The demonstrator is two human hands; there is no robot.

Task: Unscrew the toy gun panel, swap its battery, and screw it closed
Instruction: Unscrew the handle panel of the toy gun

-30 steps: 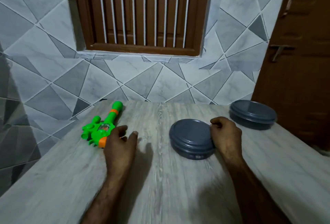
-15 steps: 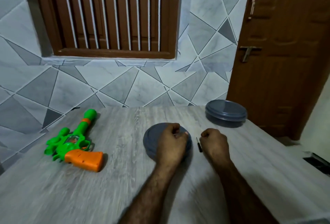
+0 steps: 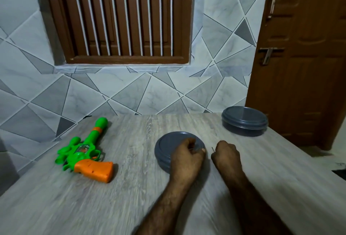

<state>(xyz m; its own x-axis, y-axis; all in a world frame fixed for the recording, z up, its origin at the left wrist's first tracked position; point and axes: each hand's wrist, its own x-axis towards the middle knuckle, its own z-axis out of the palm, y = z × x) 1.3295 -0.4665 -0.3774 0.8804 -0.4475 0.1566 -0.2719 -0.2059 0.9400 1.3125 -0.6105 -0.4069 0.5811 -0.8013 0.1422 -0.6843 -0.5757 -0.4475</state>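
— Two hands show. How many things share the table with them?
— One green and orange plastic toy gun, two dark grey round lidded plastic containers, and one thin dark tool. The toy gun lies flat on the left part of the grey wood-grain table. Its barrel points toward the tiled wall, and it is well apart from both hands.
— What are the hands doing?
— The left hand curls over the near container, gripping the lid's right edge. The right hand is a closed fist just beside it, pinching the thin dark tool, whose tip pokes out.
— And the edges, the free room?
— The table's back edge meets the wall. The far container sits near the back right corner, close to one brown wooden door. Open tabletop lies between the gun and the near container, and along the front.
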